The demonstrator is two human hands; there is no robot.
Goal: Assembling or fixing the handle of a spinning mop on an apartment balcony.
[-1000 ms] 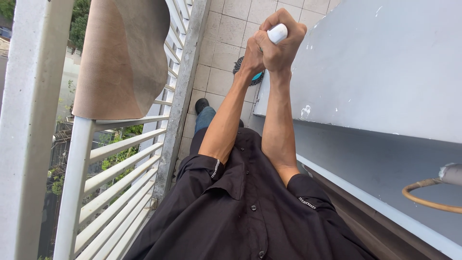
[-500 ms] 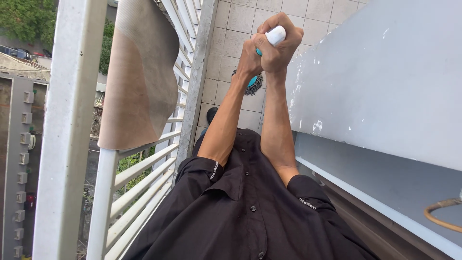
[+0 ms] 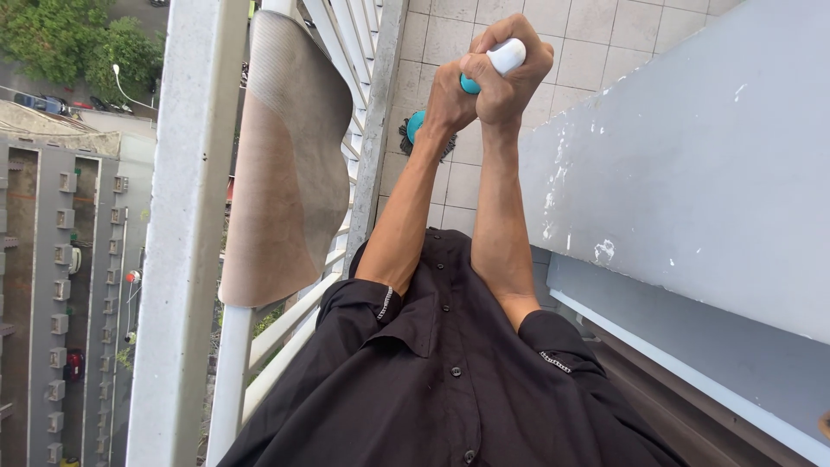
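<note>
While the fingers are curled tight, a white-and-teal mop handle [image 3: 500,60] is clenched by the left hand [image 3: 450,95] and the right hand [image 3: 512,79], pressed together. Far below them, the mop head [image 3: 418,130] rests on the tiled floor [image 3: 596,52]. A beige mat [image 3: 290,173] is draped over the railing [image 3: 190,225] to their left.

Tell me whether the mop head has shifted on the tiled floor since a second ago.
Yes. The mop head has slid left, away from the grey wall toward the railing.

A high apartment balcony: pale floor tiles [image 3: 596,52] beside a white railing [image 3: 186,225], with building fronts [image 3: 60,294] far below it.
</note>
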